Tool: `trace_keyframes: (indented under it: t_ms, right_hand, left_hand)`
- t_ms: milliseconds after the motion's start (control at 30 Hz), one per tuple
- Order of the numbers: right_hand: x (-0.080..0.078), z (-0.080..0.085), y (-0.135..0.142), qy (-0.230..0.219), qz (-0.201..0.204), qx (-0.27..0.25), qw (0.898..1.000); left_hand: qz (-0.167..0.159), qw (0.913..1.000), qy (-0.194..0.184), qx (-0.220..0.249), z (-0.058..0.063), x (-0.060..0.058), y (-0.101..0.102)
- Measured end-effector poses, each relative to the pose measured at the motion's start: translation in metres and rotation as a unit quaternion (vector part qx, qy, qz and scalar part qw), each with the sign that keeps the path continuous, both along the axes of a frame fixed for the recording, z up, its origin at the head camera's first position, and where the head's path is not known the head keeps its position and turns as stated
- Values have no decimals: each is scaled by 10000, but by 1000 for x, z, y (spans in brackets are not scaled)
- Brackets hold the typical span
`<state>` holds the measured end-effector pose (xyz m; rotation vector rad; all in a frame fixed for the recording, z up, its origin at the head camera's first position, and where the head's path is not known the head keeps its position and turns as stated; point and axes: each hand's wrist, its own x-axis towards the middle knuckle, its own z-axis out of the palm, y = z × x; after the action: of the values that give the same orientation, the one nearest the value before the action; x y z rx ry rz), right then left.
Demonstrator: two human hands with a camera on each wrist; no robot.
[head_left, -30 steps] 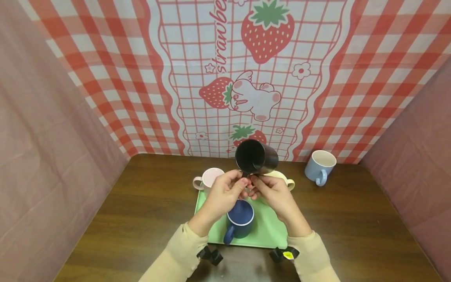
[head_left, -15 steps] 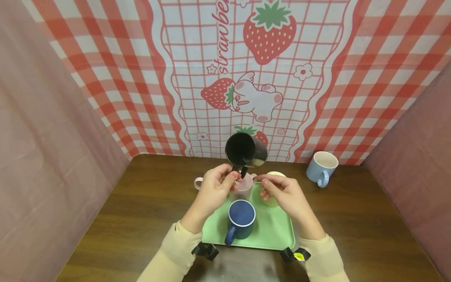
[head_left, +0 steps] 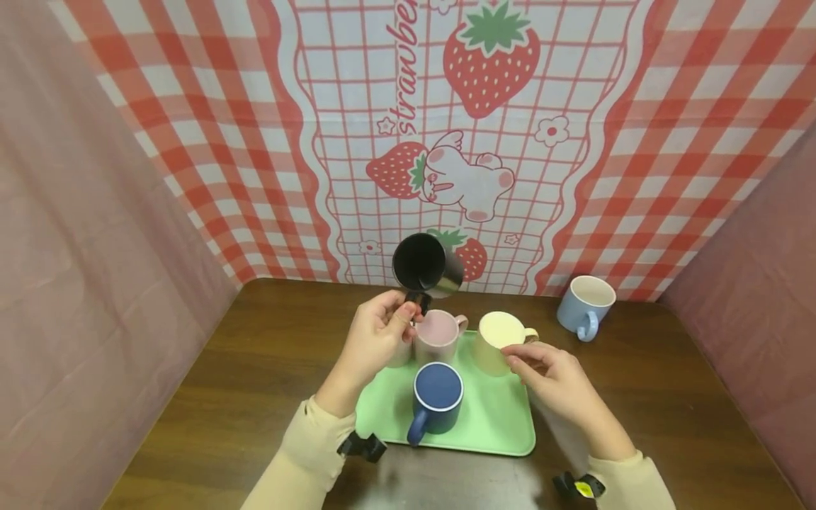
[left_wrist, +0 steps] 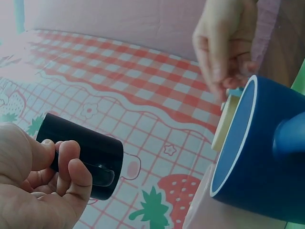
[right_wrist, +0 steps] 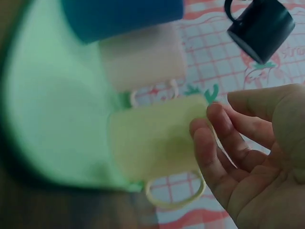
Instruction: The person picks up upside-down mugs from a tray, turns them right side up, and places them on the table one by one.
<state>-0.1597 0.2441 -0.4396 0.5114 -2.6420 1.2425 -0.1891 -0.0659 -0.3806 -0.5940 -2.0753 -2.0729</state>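
Note:
My left hand (head_left: 376,336) pinches the handle of a black mug (head_left: 440,273), which hangs tilted above the far edge of the tray with its opening facing me. My right hand (head_left: 554,375) is at the near right side of a pale yellow mug (head_left: 494,354). In the right wrist view its bent fingers overlap the rim of the yellow mug (right_wrist: 152,138); I cannot tell whether they touch. Nothing is gripped in it. A pink mug (head_left: 436,340) and a navy blue mug (head_left: 436,404) stand on the green tray (head_left: 491,432).
Part of another pale mug (head_left: 400,355) shows behind my left hand. A light blue mug (head_left: 581,312) stands at the back right of the brown table (head_left: 223,375). A red checked strawberry cloth (head_left: 395,85) hangs at the back, with pink curtains at both sides.
Both hands were at the black mug's handle. My right hand has let go and moved right to the yellow mug. My left hand has carried the black mug left and slightly up.

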Motion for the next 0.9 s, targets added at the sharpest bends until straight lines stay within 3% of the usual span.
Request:
trace_keyframes:
  t_ms: [167,333,600,900]
  right_hand:
    - [4,-13,14,407,13,519,9978]
    - [5,-22,21,415,-35,807,9959]
    - [10,-32,25,171,1,1016,9947]
    - [14,-44,28,-191,233,1346,9904]
  left_hand:
    - [73,9999,-132,-67,0,2,-5]
    - [167,9996,-154,-142,-1,1,-10]
    - [471,9981,-231,-317,-2,-8,-29]
    - [841,9948,-230,-517,-2,-24,-73]
